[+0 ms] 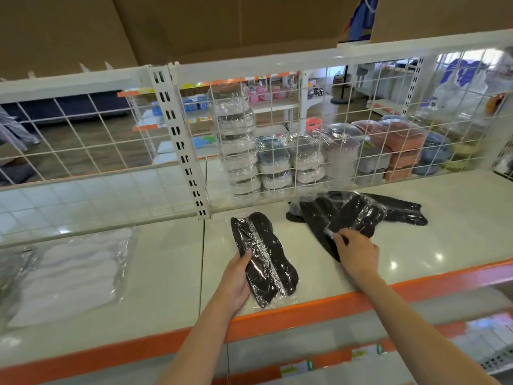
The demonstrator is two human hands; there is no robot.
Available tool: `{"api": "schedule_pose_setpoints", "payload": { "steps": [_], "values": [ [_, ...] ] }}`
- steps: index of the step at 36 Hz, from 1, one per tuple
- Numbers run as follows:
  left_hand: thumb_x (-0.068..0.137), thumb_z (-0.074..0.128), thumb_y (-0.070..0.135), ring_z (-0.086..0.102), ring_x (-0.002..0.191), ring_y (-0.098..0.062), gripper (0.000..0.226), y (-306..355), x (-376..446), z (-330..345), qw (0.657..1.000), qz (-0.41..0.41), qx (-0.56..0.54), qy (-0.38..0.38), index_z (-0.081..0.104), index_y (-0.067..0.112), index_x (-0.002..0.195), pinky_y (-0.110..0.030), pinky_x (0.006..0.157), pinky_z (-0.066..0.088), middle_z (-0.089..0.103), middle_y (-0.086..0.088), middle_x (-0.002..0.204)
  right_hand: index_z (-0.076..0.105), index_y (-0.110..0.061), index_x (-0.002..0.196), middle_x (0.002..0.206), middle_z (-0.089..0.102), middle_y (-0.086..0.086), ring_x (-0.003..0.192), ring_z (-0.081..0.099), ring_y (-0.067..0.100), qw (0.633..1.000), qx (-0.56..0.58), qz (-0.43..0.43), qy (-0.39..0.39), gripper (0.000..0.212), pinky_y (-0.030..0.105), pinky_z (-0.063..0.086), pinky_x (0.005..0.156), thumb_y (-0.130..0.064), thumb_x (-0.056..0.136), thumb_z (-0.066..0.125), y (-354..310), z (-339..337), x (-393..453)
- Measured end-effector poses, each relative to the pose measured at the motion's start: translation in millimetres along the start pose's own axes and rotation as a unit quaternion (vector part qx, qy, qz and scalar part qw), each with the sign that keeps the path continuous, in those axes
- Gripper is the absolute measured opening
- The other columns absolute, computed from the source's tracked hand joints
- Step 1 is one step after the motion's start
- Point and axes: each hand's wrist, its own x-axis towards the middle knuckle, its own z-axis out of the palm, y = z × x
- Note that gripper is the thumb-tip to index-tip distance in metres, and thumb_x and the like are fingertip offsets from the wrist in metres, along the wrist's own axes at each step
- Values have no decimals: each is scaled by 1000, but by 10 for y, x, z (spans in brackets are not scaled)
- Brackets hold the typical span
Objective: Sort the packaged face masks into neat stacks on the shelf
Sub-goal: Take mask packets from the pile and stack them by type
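Stacking step: left hand [236, 284] grips black mask stack [263, 259], frame centre; right hand [358, 254] pinches pack [356, 215] off loose pile [399, 209]. Next: carry it left, align edges.

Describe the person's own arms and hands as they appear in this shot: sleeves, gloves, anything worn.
Both forearms are bare as far as the frame shows: no sleeves in view. The left hand and right hand wear no gloves. No watch, bracelet or ring is visible on either wrist or on the fingers that show. No markings can be made out.
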Motion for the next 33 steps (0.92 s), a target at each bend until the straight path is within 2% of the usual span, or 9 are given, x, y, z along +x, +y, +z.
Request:
{"api": "schedule_pose_setpoints", "payload": {
  "steps": [4, 7, 12, 15, 17, 19, 24, 30, 33],
  "values": [
    [101, 39, 16, 66, 97, -24, 23, -7, 9, -18, 1000, -5, 8, 6, 57, 7, 113, -40, 87, 50, 70, -15, 105, 68, -18, 92, 89, 70, 6, 84, 62, 26, 994, 113, -5, -7, 22, 34, 44, 77, -29, 95, 49, -180, -7, -116],
    [101, 39, 20, 68, 92, -22, 27, 2, 15, -10, 1000, -6, 0, 1, 59, 4, 109, -37, 83, 51, 72, -14, 99, 65, -27, 79, 86, 66, -8, 75, 58, 13, 952, 280, -57, -110, 16, 26, 41, 68, -33, 92, 57, -362, -29, -267],
    [98, 42, 34, 64, 108, -30, 39, 12, 21, -22, 1000, -12, -9, -21, 59, 5, 119, -45, 96, 47, 67, -18, 114, 68, -42, 78, 111, 66, -17, 103, 60, -1, 888, 267, -146, -345, 23, 20, 44, 93, -29, 93, 56, -543, 46, -428],
    [94, 49, 4, 66, 100, -29, 24, -12, 32, -23, 1000, -1, 24, 12, 57, 1, 117, -41, 88, 52, 68, -19, 109, 67, -32, 103, 133, 52, -10, 122, 48, 8, 933, 238, -125, -239, 16, 31, 34, 107, -33, 92, 56, -515, 102, -331],
    [92, 47, -5, 69, 88, -22, 22, -18, 13, -1, 999, 7, 42, 17, 61, 4, 107, -36, 79, 53, 73, -13, 95, 56, -25, 125, 146, 38, 0, 136, 32, 19, 983, 60, -106, -139, 34, 37, 26, 112, -34, 93, 53, -420, 118, -188],
    [92, 45, -7, 69, 82, -19, 23, -7, -10, 16, 999, 13, 50, 11, 62, 6, 101, -33, 74, 52, 74, -8, 87, 40, -24, 138, 154, 25, 7, 142, 18, 27, 986, -88, -66, -123, 49, 42, 20, 114, -41, 93, 47, -270, 129, -59],
    [91, 37, -10, 67, 78, -21, 27, 35, -9, 25, 999, -3, 30, 17, 60, 3, 98, -32, 68, 53, 70, -12, 84, 49, -25, 129, 137, 49, 1, 125, 42, 26, 977, -173, -84, -93, 37, 38, 36, 99, -39, 97, 38, -86, 141, 74],
    [92, 37, -8, 65, 84, -26, 26, 44, 10, 17, 1000, -14, 13, 19, 58, 1, 103, -38, 72, 51, 68, -17, 91, 59, -12, 98, 95, 67, 10, 90, 58, 29, 997, -31, -39, -54, 17, 35, 46, 72, -20, 93, 45, -259, 81, 57],
    [97, 45, 10, 65, 100, -31, 24, 35, 41, 3, 1000, -17, -15, 6, 58, 1, 114, -46, 90, 50, 69, -20, 107, 59, -21, 91, 86, 67, 6, 77, 63, 22, 981, 124, -79, -129, 9, 30, 46, 70, -24, 93, 52, -496, 21, -98]
  ]
}}
